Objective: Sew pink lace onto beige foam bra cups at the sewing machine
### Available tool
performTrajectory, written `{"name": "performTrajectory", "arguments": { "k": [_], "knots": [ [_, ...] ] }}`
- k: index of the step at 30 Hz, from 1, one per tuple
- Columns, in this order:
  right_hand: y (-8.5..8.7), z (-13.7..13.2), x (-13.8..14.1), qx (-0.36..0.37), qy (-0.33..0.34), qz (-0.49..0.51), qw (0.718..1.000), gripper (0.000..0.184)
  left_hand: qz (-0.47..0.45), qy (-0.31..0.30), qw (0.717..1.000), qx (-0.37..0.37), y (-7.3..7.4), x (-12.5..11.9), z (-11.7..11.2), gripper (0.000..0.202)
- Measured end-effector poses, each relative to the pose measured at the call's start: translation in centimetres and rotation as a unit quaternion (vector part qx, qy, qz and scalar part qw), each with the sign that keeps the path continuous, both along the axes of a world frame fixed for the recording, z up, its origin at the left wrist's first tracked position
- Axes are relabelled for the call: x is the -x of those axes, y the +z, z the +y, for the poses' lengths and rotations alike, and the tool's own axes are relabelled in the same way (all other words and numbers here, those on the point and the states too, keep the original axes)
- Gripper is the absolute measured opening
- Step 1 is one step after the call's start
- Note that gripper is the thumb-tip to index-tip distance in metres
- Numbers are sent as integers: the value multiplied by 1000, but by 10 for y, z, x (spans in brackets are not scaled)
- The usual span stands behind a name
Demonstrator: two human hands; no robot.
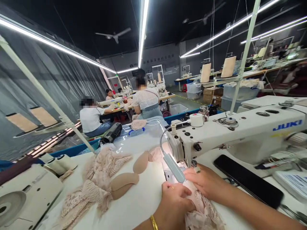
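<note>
Two hands rest at the near side of the sewing machine [230, 127]. Your left hand [176, 203] has its fingers curled, holding the pale lace fabric [203, 209]; your right hand [203, 181] lies over it, fingers close together, but whether they pinch cannot be told, as the lamp [174, 167] covers their tips. The fabric lies bunched there, partly hidden by both hands. Caution: loose folds may catch under the sewing machine's head if you do not hold them flat. Fingertips may be injured if your right hand slips inward, since the lamp masks the needle area.
</note>
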State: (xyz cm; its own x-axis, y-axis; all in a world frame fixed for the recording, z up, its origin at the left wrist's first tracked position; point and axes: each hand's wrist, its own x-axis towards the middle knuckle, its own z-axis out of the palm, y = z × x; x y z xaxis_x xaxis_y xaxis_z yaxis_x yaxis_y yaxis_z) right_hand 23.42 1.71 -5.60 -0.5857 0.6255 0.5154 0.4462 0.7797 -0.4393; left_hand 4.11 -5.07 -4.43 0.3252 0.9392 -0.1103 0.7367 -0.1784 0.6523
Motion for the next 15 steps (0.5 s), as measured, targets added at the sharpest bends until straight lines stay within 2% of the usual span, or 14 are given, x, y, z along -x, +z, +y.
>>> {"name": "performTrajectory", "arguments": {
  "k": [1,2,5,7,15],
  "knots": [
    [4,-1,-1,3,15,-37,999,28,-10,-27,999,-16,9,2,-5,19],
    [8,-1,-1,6,20,-66,998,30,-5,-80,995,-56,17,4,-9,19],
    [17,0,-3,7,1,-123,992,32,14,-121,986,-113,34,7,-13,14],
    [18,0,-4,7,-7,-148,989,32,17,-128,984,-122,37,8,-13,16],
    [17,-1,-5,-14,-32,-185,982,35,9,-126,982,-137,33,6,-14,16]
  ]
}}
